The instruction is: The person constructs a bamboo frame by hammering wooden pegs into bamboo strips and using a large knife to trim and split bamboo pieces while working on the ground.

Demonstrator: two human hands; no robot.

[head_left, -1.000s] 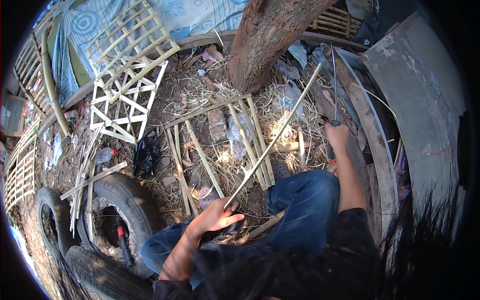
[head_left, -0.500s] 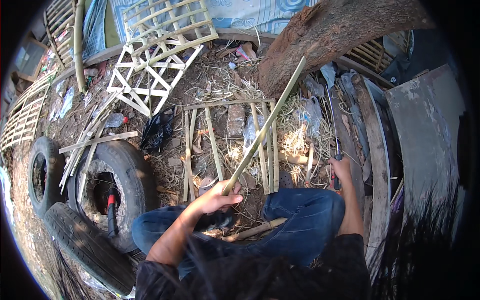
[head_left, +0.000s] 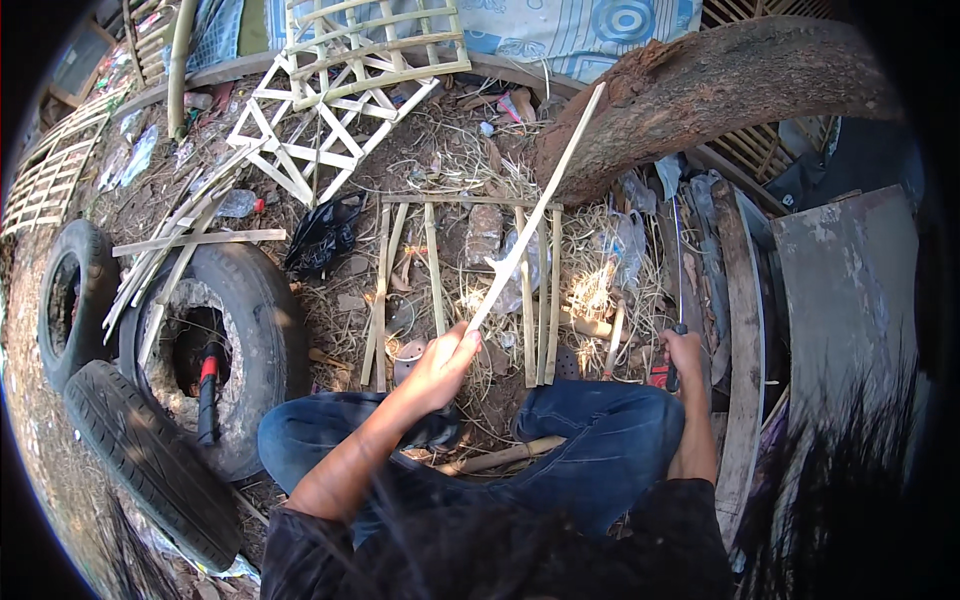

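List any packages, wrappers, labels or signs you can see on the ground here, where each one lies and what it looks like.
Black plastic bag: crumpled, on the dirt between the tyre and the bamboo frame.
Clear plastic bottle: lying flat above the tyre, red cap.
Clear plastic wrappers: crumpled in the straw right of the held bamboo strip.
No signs or screens.

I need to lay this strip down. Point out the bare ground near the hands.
Barest: the dirt patch between the black bag and the tyre. Crowded: the ground ahead of the left hand, under the bamboo strip, with slats and straw; by the right hand, planks.
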